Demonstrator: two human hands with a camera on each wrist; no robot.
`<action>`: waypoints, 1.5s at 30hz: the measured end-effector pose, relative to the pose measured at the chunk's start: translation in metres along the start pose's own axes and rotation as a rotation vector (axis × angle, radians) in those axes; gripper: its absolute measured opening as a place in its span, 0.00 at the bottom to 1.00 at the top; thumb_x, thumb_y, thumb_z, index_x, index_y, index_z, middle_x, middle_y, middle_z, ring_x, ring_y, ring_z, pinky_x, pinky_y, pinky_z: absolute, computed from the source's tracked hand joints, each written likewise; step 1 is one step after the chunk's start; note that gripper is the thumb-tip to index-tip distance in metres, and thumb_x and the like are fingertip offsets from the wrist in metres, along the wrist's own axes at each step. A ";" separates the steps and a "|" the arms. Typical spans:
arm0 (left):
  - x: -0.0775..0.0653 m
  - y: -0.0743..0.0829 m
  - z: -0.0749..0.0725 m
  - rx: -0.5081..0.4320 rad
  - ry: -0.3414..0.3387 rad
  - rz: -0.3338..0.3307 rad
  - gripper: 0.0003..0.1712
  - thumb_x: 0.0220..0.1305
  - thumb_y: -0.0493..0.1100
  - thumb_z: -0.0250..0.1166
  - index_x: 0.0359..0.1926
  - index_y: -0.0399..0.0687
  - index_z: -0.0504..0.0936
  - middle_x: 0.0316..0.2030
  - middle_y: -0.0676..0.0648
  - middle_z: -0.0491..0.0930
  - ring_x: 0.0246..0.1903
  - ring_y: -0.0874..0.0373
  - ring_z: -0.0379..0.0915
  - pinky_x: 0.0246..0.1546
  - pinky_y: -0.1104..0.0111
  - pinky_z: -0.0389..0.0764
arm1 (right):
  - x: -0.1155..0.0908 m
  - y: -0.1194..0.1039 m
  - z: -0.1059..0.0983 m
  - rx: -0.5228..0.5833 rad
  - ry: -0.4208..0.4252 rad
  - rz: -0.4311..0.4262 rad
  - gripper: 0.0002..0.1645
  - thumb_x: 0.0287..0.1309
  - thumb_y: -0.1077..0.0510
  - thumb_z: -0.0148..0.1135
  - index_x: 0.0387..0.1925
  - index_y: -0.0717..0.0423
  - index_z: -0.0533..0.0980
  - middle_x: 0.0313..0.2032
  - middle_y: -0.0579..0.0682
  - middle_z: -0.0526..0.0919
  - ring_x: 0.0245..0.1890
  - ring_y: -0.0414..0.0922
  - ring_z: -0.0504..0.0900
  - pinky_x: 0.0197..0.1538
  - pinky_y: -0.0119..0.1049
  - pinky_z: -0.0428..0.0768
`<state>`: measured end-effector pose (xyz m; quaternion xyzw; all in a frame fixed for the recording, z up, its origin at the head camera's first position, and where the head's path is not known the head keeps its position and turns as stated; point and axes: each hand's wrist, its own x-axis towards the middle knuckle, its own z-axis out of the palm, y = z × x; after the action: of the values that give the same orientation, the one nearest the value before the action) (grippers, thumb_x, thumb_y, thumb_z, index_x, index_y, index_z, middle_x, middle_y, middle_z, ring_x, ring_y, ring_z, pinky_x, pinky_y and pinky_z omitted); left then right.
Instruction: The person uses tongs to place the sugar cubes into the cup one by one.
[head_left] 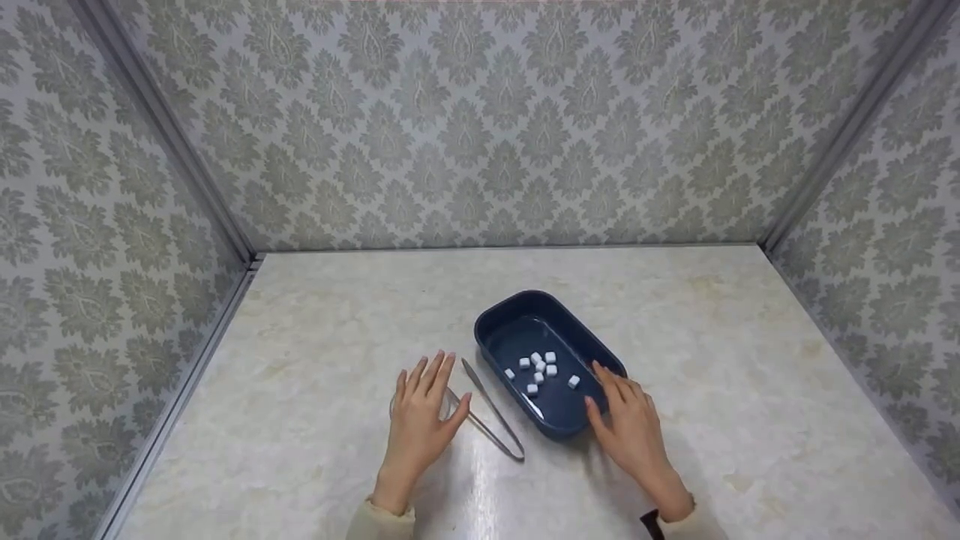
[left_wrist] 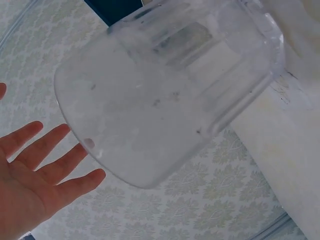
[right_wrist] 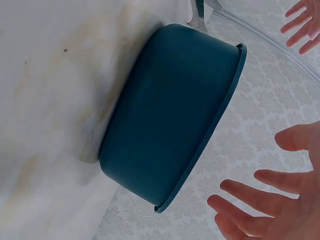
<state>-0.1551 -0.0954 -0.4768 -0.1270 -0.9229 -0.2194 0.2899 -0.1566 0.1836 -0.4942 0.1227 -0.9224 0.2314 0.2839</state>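
Observation:
My left hand (head_left: 422,420) is held over a clear cup (left_wrist: 145,100), its fingers extended and spread. In the left wrist view the fingertips are close to the cup's rim; I cannot tell whether they touch it. The head view has most of the cup hidden beneath that hand. A dark blue rectangular basin (right_wrist: 165,115) stands to the right, with several small white cubes (head_left: 539,367) on its bottom. My right hand (head_left: 628,427) hovers at the basin's near right edge, fingers apart and holding nothing. Metal tongs (head_left: 499,412) lie spread between cup and basin.
A pale marbled table (head_left: 337,315) carries everything. Patterned panels enclose it: a back wall (head_left: 465,135), a left wall (head_left: 82,262) and a right wall (head_left: 885,225), with grey metal strips along the corners.

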 end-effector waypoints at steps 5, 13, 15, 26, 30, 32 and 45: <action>-0.003 -0.007 -0.001 0.002 0.007 -0.020 0.33 0.52 0.51 0.63 0.59 0.47 0.68 0.56 0.44 0.72 0.57 0.44 0.65 0.56 0.45 0.60 | -0.002 0.000 0.000 -0.005 0.002 0.014 0.29 0.51 0.55 0.60 0.57 0.53 0.69 0.49 0.58 0.78 0.47 0.54 0.75 0.45 0.48 0.72; -0.007 -0.018 -0.002 -0.006 0.014 -0.052 0.34 0.51 0.52 0.63 0.59 0.46 0.68 0.56 0.43 0.71 0.57 0.43 0.65 0.54 0.43 0.60 | -0.003 -0.002 -0.004 -0.001 -0.011 0.014 0.29 0.51 0.55 0.60 0.57 0.53 0.69 0.48 0.58 0.78 0.46 0.53 0.75 0.44 0.48 0.72; -0.008 -0.021 -0.002 -0.003 0.007 -0.064 0.34 0.51 0.52 0.63 0.59 0.46 0.68 0.56 0.42 0.71 0.57 0.42 0.65 0.54 0.43 0.60 | -0.003 -0.003 -0.005 -0.001 -0.022 0.025 0.29 0.51 0.54 0.60 0.57 0.53 0.69 0.48 0.57 0.78 0.47 0.53 0.75 0.45 0.48 0.72; -0.014 -0.035 -0.003 -0.001 0.000 -0.101 0.37 0.48 0.53 0.65 0.59 0.46 0.68 0.57 0.40 0.70 0.55 0.39 0.66 0.52 0.42 0.62 | -0.009 -0.009 -0.012 0.002 -0.040 0.020 0.29 0.51 0.54 0.61 0.57 0.52 0.69 0.48 0.56 0.78 0.47 0.52 0.75 0.44 0.47 0.72; -0.017 -0.040 -0.002 0.000 -0.023 -0.124 0.38 0.48 0.54 0.65 0.60 0.47 0.67 0.59 0.39 0.68 0.55 0.38 0.65 0.52 0.42 0.63 | -0.012 -0.011 -0.014 0.005 -0.031 -0.002 0.30 0.50 0.54 0.62 0.57 0.52 0.69 0.48 0.55 0.78 0.47 0.51 0.75 0.42 0.46 0.72; -0.019 -0.042 -0.002 -0.004 -0.037 -0.131 0.39 0.48 0.55 0.65 0.61 0.47 0.66 0.59 0.38 0.67 0.55 0.37 0.65 0.52 0.43 0.63 | -0.013 -0.012 -0.015 0.006 -0.032 -0.007 0.30 0.49 0.54 0.62 0.57 0.51 0.69 0.47 0.55 0.78 0.47 0.51 0.75 0.42 0.46 0.72; -0.024 -0.043 0.001 -0.028 -0.076 -0.134 0.43 0.46 0.58 0.65 0.63 0.49 0.63 0.57 0.39 0.68 0.50 0.41 0.71 0.49 0.48 0.68 | -0.014 -0.020 -0.014 0.000 -0.032 -0.049 0.31 0.50 0.53 0.62 0.58 0.50 0.68 0.49 0.52 0.78 0.48 0.49 0.75 0.44 0.45 0.73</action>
<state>-0.1522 -0.1352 -0.5054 -0.0771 -0.9365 -0.2461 0.2376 -0.1314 0.1746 -0.4847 0.1491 -0.9234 0.2226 0.2748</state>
